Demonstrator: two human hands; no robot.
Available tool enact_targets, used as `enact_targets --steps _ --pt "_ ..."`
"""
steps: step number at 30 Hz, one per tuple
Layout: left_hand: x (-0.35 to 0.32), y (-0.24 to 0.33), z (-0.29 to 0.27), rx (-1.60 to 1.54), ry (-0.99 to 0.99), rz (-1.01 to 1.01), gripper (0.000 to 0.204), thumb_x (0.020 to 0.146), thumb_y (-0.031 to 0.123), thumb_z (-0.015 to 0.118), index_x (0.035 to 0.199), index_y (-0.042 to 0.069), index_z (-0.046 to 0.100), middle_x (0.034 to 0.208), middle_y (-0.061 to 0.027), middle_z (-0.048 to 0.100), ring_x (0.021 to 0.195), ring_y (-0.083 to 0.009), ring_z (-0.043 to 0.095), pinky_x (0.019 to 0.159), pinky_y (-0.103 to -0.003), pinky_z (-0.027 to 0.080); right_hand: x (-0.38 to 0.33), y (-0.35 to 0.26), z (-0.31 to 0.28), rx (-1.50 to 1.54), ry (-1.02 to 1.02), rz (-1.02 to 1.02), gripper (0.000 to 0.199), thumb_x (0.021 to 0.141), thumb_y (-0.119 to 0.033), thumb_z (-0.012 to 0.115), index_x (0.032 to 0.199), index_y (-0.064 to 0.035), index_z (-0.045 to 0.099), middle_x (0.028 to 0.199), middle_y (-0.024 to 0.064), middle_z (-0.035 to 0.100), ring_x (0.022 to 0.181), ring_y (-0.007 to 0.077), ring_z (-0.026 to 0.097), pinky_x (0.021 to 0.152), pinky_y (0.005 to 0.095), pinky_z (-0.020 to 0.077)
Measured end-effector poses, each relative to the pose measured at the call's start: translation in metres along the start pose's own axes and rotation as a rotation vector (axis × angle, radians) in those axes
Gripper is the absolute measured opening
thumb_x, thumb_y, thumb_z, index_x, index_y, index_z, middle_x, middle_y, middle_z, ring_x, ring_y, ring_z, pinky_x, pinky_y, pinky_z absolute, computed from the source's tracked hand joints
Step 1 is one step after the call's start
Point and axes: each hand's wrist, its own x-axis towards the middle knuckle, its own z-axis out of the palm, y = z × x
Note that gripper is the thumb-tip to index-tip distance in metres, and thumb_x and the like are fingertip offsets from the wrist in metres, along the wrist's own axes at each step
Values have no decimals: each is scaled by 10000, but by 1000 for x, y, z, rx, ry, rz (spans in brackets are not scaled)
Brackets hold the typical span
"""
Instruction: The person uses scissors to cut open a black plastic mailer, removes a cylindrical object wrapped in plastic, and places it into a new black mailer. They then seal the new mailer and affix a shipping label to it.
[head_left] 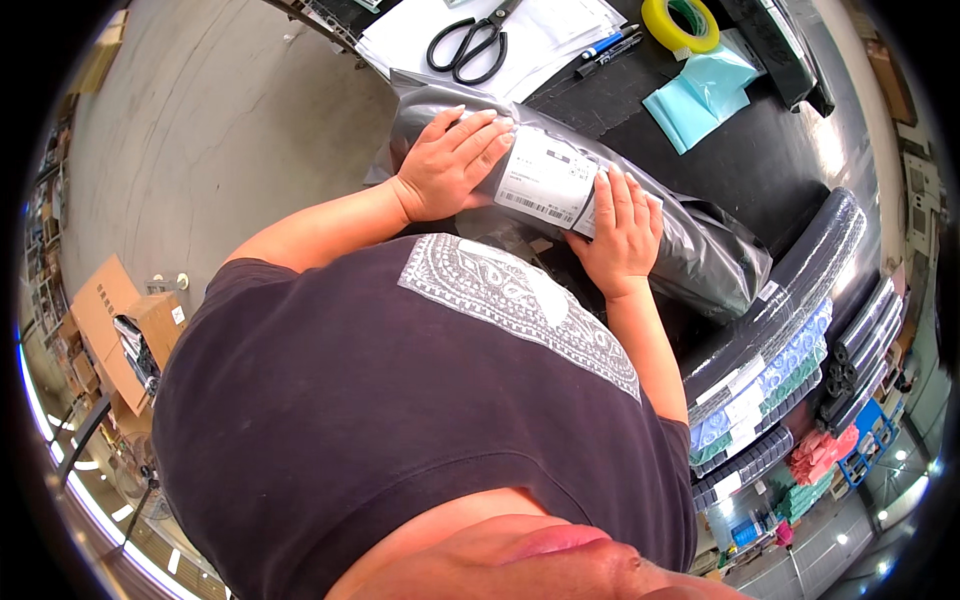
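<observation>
A long parcel in dark grey plastic film (690, 250) lies across the black table in front of me. A white label (547, 175) with print and a barcode is stuck on its upper side. My left hand (450, 165) rests flat on the parcel just left of the label, fingers stretched out. On the label's right end lies my right hand (622, 228), its fingers extended and pressing on the surface. Neither hand grips anything. The part of the label under the right fingers is hidden.
Beyond the parcel are black-handled scissors (470, 45) on white papers (395, 35), pens (608, 48), a yellow tape roll (708, 38) and a light-blue sheet (702, 98). At right, plastic-wrapped rolls (800, 270) are stacked. An open cardboard box (105, 310) stands at left.
</observation>
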Motion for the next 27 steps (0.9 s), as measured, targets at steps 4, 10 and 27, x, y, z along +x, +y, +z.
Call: enact_targets --steps 4,10,27 --pt "1 0 -1 -3 6 -4 867 588 334 799 1319 2 474 1387 -141 538 1294 -314 495 1111 -495 288 0 1 2 -10 12 -4 889 562 -341 859 1360 -156 516 1420 78 516 1294 269 488 1087 458 305" --pt "1 0 1 3 14 -5 852 585 327 795 1311 1 492 1373 -132 551 1274 -310 510 1088 -495 309 0 0 2 -16 22 -4 884 545 -340 860 1343 -157 526 1416 77 521 1287 268 495 1083 460 307" --pt "29 8 -21 -130 -41 -9 768 787 608 643 1298 42 554 1397 -127 529 1303 -322 470 1117 -521 260 1 2 -1 -2 26 -27 891 559 -361 849 1357 -141 521 1409 95 524 1286 285 492 1074 477 310"
